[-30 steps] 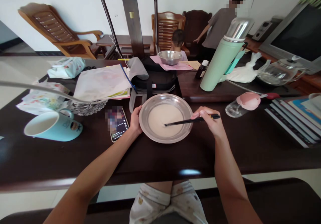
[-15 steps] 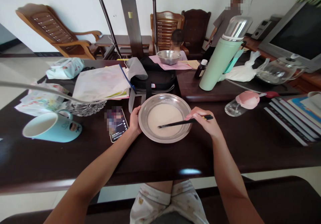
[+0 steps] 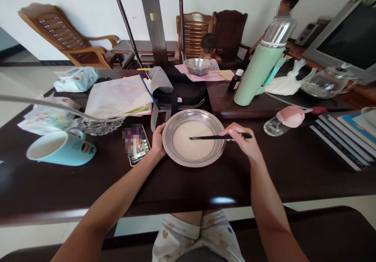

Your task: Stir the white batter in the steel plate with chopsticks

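Note:
A shallow steel dish (image 3: 173, 129) with pale batter (image 3: 190, 144) in it sits on the dark table (image 3: 176, 183) in front of me. My left hand (image 3: 158, 141) grips the dish's left rim. Closed on a pair of black chopsticks (image 3: 211, 137), my right hand (image 3: 242, 140) hovers at the right rim. The chopsticks lie nearly level, with their tips over the middle of the batter.
A phone (image 3: 136, 146) lies just left of the dish, a blue mug (image 3: 60, 148) on its side farther left. A green thermos (image 3: 258, 70), pink-lidded bottle (image 3: 283, 120), glass kettle (image 3: 329, 82), books (image 3: 343, 134), black bag (image 3: 182, 87) and papers (image 3: 117, 95) crowd the table. A child and another person are beyond.
The chopstick tips swept left and then back toward the middle of the batter, ending more level. My left hand stayed on the rim. The standing person moved right, behind the thermos.

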Demonstrator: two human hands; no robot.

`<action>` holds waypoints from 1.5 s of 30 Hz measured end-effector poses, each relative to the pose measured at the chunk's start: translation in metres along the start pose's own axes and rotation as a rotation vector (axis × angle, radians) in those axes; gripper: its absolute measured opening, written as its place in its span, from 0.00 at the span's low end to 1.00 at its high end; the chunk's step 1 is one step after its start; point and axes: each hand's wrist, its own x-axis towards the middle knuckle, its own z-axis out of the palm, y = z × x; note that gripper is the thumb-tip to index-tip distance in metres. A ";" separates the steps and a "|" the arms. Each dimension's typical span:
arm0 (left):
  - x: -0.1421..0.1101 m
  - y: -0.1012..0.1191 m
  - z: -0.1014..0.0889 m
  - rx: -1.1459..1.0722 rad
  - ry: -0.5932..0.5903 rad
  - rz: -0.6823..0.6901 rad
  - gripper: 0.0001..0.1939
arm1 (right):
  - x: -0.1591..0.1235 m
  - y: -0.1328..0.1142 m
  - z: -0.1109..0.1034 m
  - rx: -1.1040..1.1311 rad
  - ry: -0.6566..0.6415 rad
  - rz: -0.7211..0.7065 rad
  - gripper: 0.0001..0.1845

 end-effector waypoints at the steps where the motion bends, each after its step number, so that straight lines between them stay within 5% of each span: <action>1: 0.000 0.000 0.000 0.003 -0.001 -0.002 0.07 | 0.000 0.000 0.000 0.027 0.024 0.014 0.27; 7: 0.004 -0.001 -0.003 -0.001 -0.009 -0.002 0.07 | 0.000 0.001 0.003 0.052 -0.072 -0.023 0.26; 13: 0.005 -0.002 -0.005 0.013 -0.027 0.007 0.08 | -0.001 0.001 0.001 0.064 0.039 0.012 0.25; 18: 0.002 -0.001 0.000 0.014 -0.006 0.017 0.07 | -0.001 0.001 0.003 0.043 -0.080 -0.009 0.26; 24: -0.002 0.000 0.003 0.019 0.016 0.024 0.07 | -0.001 0.002 0.000 0.058 -0.002 0.001 0.25; 29: -0.001 0.000 0.003 0.004 0.012 0.006 0.06 | 0.000 0.002 0.003 0.031 -0.086 -0.040 0.25; 35: -0.003 0.001 0.004 0.014 0.024 -0.004 0.07 | -0.001 0.002 -0.001 0.080 0.022 -0.002 0.25; 40: 0.001 -0.001 0.000 0.020 -0.002 0.018 0.07 | 0.000 0.001 0.003 0.049 -0.108 -0.031 0.27; 45: 0.006 -0.003 -0.006 0.021 -0.031 0.030 0.08 | 0.000 0.002 0.001 -0.002 0.009 -0.022 0.26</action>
